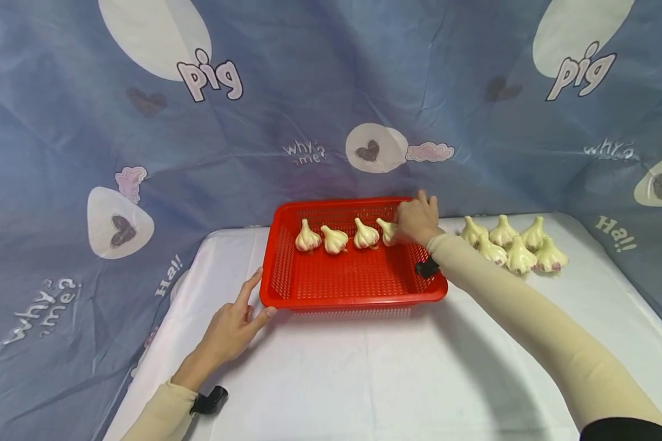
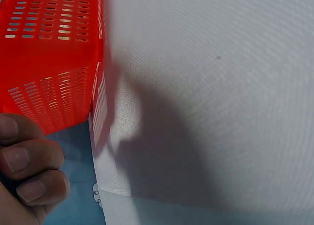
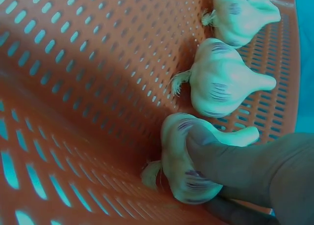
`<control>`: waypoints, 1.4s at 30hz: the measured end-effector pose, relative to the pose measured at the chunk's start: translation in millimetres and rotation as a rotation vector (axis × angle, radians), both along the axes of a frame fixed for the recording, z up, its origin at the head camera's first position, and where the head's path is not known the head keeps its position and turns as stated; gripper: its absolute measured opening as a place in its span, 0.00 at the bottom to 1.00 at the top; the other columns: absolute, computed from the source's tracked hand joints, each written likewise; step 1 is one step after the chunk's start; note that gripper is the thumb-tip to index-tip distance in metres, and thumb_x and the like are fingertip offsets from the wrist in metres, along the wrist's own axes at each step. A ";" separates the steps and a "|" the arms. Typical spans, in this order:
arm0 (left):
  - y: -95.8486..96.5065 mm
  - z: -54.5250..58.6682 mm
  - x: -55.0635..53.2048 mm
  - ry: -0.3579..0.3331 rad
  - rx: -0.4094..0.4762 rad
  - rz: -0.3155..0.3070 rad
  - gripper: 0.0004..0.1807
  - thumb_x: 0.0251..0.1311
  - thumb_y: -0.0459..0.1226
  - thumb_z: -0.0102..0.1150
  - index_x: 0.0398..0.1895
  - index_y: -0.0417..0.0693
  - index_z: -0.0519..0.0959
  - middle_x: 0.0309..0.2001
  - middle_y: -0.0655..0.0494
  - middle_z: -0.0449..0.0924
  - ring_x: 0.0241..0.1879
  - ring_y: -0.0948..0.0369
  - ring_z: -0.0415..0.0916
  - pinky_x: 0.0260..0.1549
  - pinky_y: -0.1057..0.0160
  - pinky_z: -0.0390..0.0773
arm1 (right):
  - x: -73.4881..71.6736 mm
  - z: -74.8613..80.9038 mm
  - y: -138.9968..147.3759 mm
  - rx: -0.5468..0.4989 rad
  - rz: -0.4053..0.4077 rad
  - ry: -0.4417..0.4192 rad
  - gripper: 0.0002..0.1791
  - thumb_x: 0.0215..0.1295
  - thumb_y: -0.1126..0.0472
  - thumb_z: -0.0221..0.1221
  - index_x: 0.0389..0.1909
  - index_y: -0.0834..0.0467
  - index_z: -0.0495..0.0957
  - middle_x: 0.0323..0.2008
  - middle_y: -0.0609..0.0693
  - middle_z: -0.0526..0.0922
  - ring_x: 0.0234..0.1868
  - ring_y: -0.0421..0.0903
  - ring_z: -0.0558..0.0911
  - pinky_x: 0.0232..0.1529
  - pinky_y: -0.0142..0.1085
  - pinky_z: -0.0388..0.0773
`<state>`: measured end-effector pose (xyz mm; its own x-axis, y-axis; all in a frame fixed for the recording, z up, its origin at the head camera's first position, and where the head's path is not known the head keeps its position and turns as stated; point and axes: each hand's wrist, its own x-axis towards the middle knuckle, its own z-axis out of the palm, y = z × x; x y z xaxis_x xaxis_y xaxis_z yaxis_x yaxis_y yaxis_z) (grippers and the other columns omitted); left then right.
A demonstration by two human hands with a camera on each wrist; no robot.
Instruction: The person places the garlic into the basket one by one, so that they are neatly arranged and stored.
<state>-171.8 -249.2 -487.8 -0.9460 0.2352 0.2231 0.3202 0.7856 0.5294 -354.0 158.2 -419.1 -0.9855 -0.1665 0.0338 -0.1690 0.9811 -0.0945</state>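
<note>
A red perforated plastic basket (image 1: 353, 301) stands on the white-covered table. Along its far side lie garlic bulbs (image 1: 308, 237), stems pointing mostly away from me. My right hand (image 1: 419, 220) reaches into the far right part and grips the rightmost garlic bulb (image 3: 179, 149). The thumb presses on its top in the right wrist view; the other fingers are mostly hidden. My left hand (image 1: 230, 327) is at the near left corner of the basket, forefinger and thumb stretched out against the rim. In the left wrist view its other fingers (image 2: 37, 161) are curled and hold nothing.
More garlic bulbs (image 1: 521, 254) lie in two rows on the table, right of the basket and beyond my right forearm. A blue printed cloth (image 1: 309, 92) hangs behind the table and down its sides. White tabletop (image 1: 331, 380) stretches in front of the basket.
</note>
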 end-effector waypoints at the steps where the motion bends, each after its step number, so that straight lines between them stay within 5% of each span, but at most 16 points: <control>1: 0.1 -0.2 0.4 -0.002 0.002 0.000 0.47 0.69 0.51 0.68 0.86 0.60 0.55 0.14 0.70 0.59 0.14 0.71 0.53 0.16 0.67 0.58 | 0.3 -1.1 -0.3 0.009 -0.001 0.004 0.24 0.40 0.39 0.83 0.33 0.50 0.92 0.40 0.56 0.90 0.56 0.60 0.70 0.54 0.55 0.63; 8: 0.4 -0.7 1.4 0.005 0.007 -0.004 0.47 0.69 0.51 0.69 0.85 0.60 0.55 0.15 0.71 0.59 0.14 0.71 0.53 0.16 0.67 0.58 | 2.7 -2.1 -1.4 0.070 0.011 0.002 0.26 0.43 0.37 0.80 0.24 0.55 0.83 0.37 0.57 0.88 0.55 0.59 0.69 0.53 0.54 0.61; 25: 0.8 1.5 2.5 -0.013 -0.001 0.008 0.47 0.69 0.52 0.68 0.86 0.61 0.55 0.15 0.70 0.59 0.14 0.71 0.53 0.16 0.67 0.58 | 6.4 -1.7 -4.5 0.135 0.062 -0.068 0.29 0.44 0.40 0.82 0.35 0.57 0.84 0.42 0.56 0.89 0.60 0.58 0.66 0.55 0.54 0.59; 30: 0.2 1.0 2.3 -0.006 -0.002 0.005 0.47 0.69 0.52 0.68 0.86 0.62 0.55 0.14 0.70 0.59 0.14 0.71 0.53 0.16 0.67 0.58 | 7.1 0.5 -4.3 0.094 0.062 -0.093 0.29 0.44 0.39 0.81 0.35 0.57 0.85 0.44 0.58 0.88 0.60 0.59 0.67 0.57 0.54 0.59; 36: 0.8 -1.0 1.4 0.003 -0.003 -0.004 0.46 0.70 0.51 0.67 0.86 0.61 0.55 0.14 0.71 0.58 0.14 0.72 0.53 0.17 0.67 0.58 | 8.2 7.6 3.3 -0.024 0.071 -0.073 0.23 0.46 0.39 0.80 0.23 0.54 0.85 0.37 0.56 0.89 0.56 0.60 0.72 0.55 0.56 0.61; 42: 0.9 0.2 1.0 -0.005 -0.015 0.007 0.47 0.70 0.52 0.67 0.86 0.62 0.54 0.15 0.70 0.59 0.14 0.71 0.54 0.17 0.66 0.58 | 15.8 28.7 18.8 -0.125 0.073 -0.062 0.28 0.52 0.41 0.78 0.47 0.57 0.91 0.48 0.58 0.89 0.59 0.63 0.71 0.56 0.58 0.60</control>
<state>-170.9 -248.4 -487.6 -0.9486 0.2320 0.2151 0.3123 0.7958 0.5189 -338.2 177.0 -390.4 -0.9718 -0.2357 -0.0016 -0.2292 0.9465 -0.2273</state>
